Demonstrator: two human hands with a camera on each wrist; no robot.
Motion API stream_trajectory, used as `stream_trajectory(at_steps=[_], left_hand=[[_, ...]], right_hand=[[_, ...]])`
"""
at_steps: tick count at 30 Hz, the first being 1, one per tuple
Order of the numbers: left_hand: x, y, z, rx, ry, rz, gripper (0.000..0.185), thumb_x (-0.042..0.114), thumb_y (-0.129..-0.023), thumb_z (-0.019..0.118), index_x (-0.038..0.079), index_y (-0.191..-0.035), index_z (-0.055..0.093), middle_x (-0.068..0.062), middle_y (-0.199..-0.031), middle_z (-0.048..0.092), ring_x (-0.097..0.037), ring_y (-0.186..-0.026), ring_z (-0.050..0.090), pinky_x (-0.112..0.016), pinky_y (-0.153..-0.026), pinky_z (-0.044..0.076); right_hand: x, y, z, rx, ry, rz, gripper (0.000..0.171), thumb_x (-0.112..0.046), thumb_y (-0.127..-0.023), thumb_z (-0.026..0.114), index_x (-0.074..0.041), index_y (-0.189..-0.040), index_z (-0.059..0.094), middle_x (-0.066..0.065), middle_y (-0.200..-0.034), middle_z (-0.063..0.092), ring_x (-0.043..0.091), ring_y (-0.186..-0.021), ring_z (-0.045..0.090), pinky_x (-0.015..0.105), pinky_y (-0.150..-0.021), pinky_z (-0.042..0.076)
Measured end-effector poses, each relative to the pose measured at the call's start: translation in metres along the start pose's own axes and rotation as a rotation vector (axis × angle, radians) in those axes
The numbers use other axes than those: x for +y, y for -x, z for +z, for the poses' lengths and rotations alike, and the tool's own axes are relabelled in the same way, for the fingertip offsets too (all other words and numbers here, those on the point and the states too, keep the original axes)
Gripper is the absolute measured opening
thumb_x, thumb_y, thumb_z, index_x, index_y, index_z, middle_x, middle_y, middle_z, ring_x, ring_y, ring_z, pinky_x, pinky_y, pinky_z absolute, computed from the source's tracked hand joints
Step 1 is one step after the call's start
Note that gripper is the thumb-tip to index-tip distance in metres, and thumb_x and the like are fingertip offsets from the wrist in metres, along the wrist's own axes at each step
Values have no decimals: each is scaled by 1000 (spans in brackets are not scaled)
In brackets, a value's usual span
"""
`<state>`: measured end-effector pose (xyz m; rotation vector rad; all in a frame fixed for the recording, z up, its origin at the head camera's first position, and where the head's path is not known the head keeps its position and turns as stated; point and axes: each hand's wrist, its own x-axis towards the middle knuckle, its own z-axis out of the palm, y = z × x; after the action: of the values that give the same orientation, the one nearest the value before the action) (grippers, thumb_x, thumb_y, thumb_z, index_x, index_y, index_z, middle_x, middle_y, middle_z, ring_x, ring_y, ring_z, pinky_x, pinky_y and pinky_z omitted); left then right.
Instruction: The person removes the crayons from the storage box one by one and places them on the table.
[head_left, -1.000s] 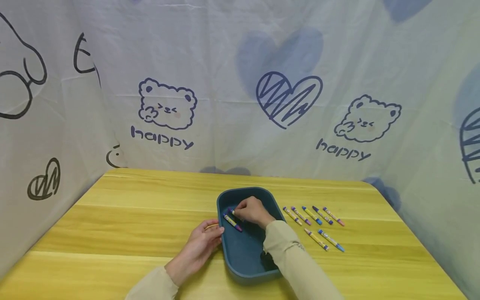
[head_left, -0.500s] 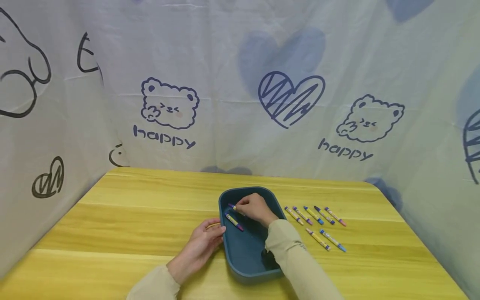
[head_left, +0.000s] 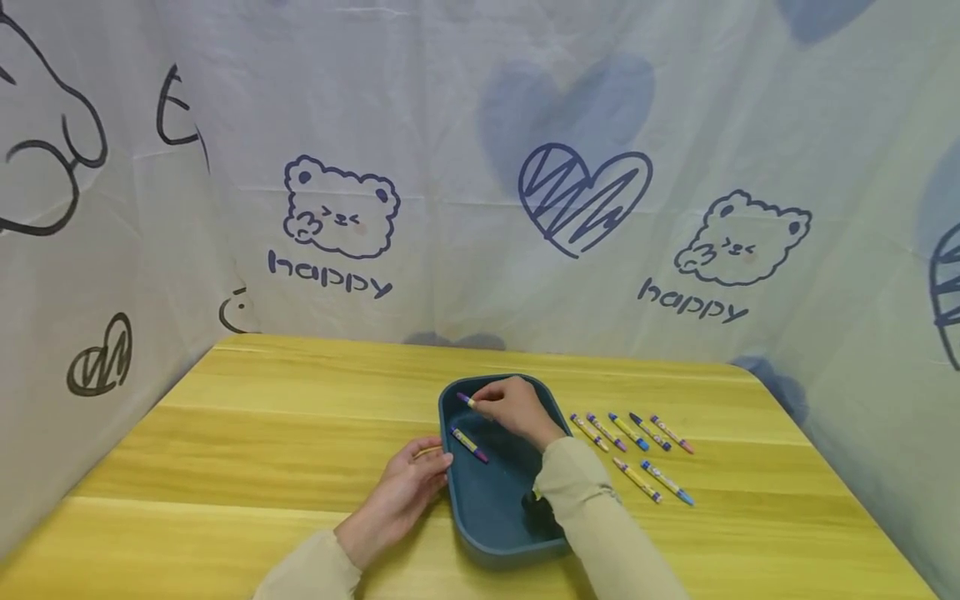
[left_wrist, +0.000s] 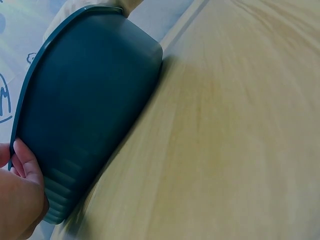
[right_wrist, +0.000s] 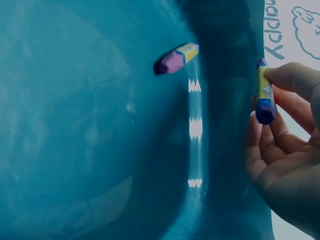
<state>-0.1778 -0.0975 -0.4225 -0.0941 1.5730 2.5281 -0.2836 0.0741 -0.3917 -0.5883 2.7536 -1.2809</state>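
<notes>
The person's right hand (head_left: 516,408) has lifted toward the far end of the dark teal tray (head_left: 457,517) since a second ago, and its fingertips (right_wrist: 287,75) pinch a blue-tipped crayon (right_wrist: 263,95), which was down near the tray floor before and now sits above the far rim. A purple-tipped crayon (head_left: 469,444) lies on the tray floor below and to the near side of those fingers, unmoved. The left hand (head_left: 408,487) stays where it was, fingers (left_wrist: 25,160) curled against the tray's left wall, while seven crayons (head_left: 633,450) lie on the wooden table (head_left: 225,450) to the right of the right hand; the work looks like sorting crayons at the tray.
</notes>
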Motion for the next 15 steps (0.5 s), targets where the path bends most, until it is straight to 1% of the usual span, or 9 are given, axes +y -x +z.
stream_trajectory(at_steps=[4, 8, 11, 15], left_hand=[[-1, 0, 0, -2, 2, 4, 32, -6, -91, 53, -7, -120, 40, -4, -92, 58, -10, -77, 56, -21, -73, 48], [-1, 0, 0, -3, 5, 4, 32, -5, -91, 53, -6, -120, 40, -3, -92, 57, -10, -78, 56, -21, -73, 48], [-1, 0, 0, -5, 5, 1, 32, -5, -92, 53, -6, -120, 40, -4, -91, 57, -10, -78, 56, -21, -73, 48], [0, 1, 0, -2, 0, 1, 32, -6, -91, 53, -6, -120, 40, -3, -91, 57, -10, -78, 56, -21, -73, 48]], right_hand=[[-1, 0, -4, -9, 51, -38, 13, -14, -89, 69, -6, -97, 76, 3, -88, 71, 12, -71, 63, 27, -63, 52], [-4, 1, -7, -16, 97, -72, 13, -14, -91, 67, -6, -98, 75, 4, -93, 71, 18, -82, 65, 32, -72, 53], [-5, 2, -11, -21, 123, -76, 14, -13, -93, 64, -6, -99, 73, 5, -96, 70, 21, -89, 64, 36, -77, 53], [-8, 2, -20, -46, 141, -74, 15, -13, -93, 64, -4, -102, 73, 4, -93, 69, 18, -81, 63, 33, -73, 52]])
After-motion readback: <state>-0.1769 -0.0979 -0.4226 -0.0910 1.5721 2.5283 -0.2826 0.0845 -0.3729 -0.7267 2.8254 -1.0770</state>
